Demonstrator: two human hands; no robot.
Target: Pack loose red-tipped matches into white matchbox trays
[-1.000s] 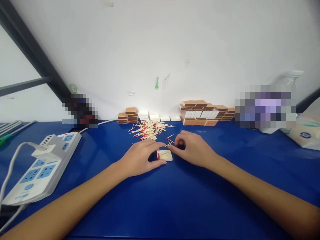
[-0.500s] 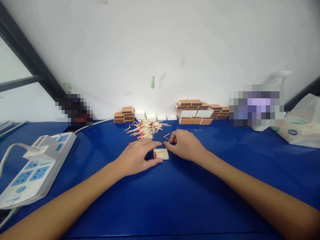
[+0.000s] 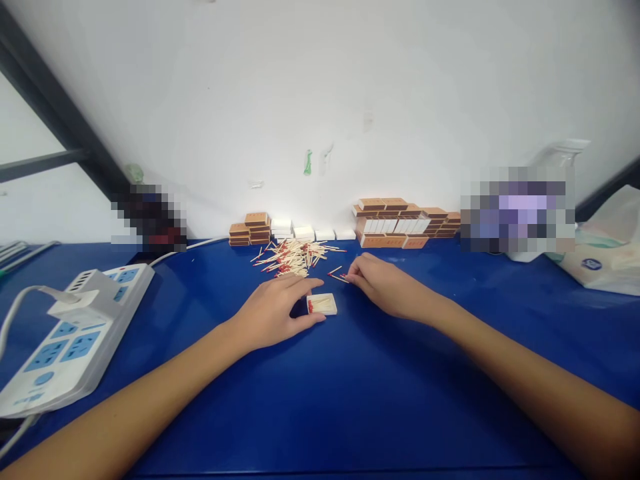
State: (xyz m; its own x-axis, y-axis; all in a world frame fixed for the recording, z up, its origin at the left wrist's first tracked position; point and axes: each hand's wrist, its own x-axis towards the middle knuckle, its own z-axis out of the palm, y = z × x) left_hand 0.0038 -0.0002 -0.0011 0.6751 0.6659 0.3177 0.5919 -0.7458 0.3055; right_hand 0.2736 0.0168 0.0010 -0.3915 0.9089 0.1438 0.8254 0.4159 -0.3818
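A small white matchbox tray (image 3: 329, 309) lies on the blue table with several red-headed matches in it. My left hand (image 3: 275, 310) curves round its left end, thumb at the near side and forefinger at the far side. To the right of the tray, my right hand (image 3: 383, 283) has thumb and forefinger pinched together at the end of a loose match (image 3: 342, 279); the fingertips partly hide what they grip. Another match (image 3: 335, 271) lies just beside it. Behind my left hand spreads a heap of matches (image 3: 295, 257), red heads pointing various ways.
Brown matchboxes (image 3: 393, 241) are stacked against the wall at right, with a smaller stack (image 3: 257, 220) at left. White trays (image 3: 304, 233) stand between them. A power strip (image 3: 100, 333) with a cable occupies the left; a tissue pack (image 3: 607, 263) lies far right.
My right hand has moved away from the tray, to the right, to the loose matches. My left hand stays round the tray. The view has shifted slightly.
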